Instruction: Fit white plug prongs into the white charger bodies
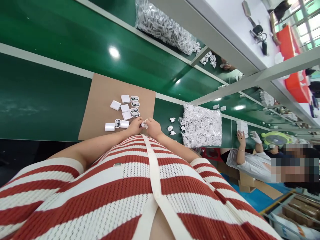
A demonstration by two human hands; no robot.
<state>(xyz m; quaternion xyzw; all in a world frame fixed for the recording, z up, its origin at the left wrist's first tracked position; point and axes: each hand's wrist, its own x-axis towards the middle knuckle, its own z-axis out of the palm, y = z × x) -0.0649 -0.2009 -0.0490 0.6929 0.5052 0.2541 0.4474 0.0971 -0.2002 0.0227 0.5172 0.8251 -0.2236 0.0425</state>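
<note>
Two hands meet at the near edge of the table point(37, 100) in the head view, just in front of the striped sweater point(140, 186): the left hand point(135, 127) and the right hand point(154, 128) both pinch a small white piece point(144, 125) between them, fingers closed on it from either side. The piece is mostly hidden by the fingertips, so its exact shape cannot be told. It looks like moulded plastic, so probably very light, stiff and rather smooth; a firm pinch on its flat sides should hold it better than a grip on the edges, where it could slip or flick away. Just left of the hands a cardboard sheet point(100, 96) lies on the green surface and carries a loose group of white blocks point(125, 111), some showing dark oval openings. To the right of the hands a few loose plugs point(172, 125) lie on the table, and just beyond them sits a clear bag point(201, 126) crammed with many more small white parts. A second full bag point(165, 28) rests well away on the far green belt point(75, 40). At the right edge a co-worker's hands point(255, 136) work at the same table, near a green fan point(276, 138).
</note>
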